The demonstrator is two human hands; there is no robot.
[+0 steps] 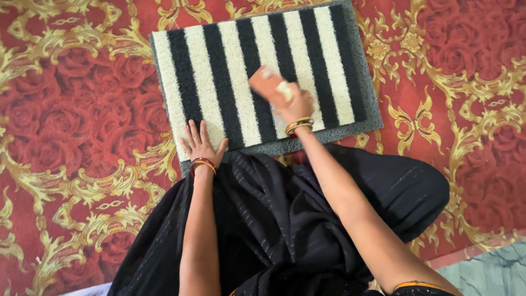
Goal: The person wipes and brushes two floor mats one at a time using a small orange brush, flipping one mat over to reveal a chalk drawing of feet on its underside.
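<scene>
Right hand point(293, 104) gripping brush point(268, 85) on striped doormat point(230, 71)

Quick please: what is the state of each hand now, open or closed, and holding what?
Left hand: open, flat on the striped mat, holding nothing.
Right hand: closed on an orange-brown block, blurred, over the mat.
</scene>
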